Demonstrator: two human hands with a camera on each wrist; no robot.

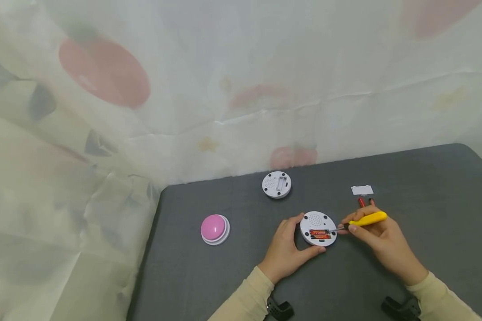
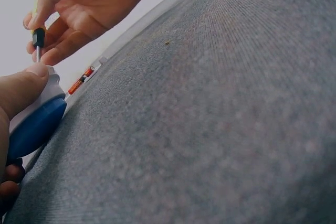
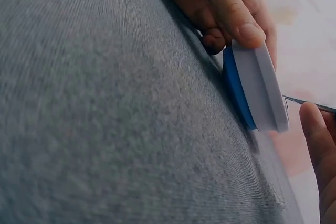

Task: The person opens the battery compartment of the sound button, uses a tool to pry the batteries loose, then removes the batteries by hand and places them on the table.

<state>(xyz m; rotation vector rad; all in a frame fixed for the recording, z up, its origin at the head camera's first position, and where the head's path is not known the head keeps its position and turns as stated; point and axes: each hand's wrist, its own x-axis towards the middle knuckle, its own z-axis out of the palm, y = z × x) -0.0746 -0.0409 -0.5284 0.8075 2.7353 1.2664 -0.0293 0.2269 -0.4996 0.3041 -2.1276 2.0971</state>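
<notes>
Two hands at work over a dark grey table (image 1: 225, 276), both occupied. Left hand (image 1: 285, 252): partly closed, thumb and fingers spread to the width of a round white device (image 1: 315, 218) and curled on its rim. Thumb on the near edge, fingers on the far left edge; the device sits within the span of the grip, its right side clear of that hand. Back face up, feet and speaker holes showing; a blue dome (image 2: 39, 127) underneath, towards the table. Whether the dome touches the cloth, cannot tell.

Red batteries (image 1: 320, 237), two, side by side in the open compartment, nearer the thumb side than the speaker holes.

Right hand (image 1: 385, 243): closed in a pinch on a screwdriver (image 1: 372, 218), yellow handle angled across the fingers, dark collar near the fingertips. Shaft runs leftward over the device's rim, tip at the right end of the farther battery; actual contact too small to tell.

Just beyond the right hand, two loose batteries (image 1: 361, 202), partly hidden by it; beyond those, a white cover (image 1: 362, 190). Farther back, left of the cover, a second white device (image 1: 271, 181), compartment exposed. Well left, a pink-domed button (image 1: 213, 227), dome up.
</notes>
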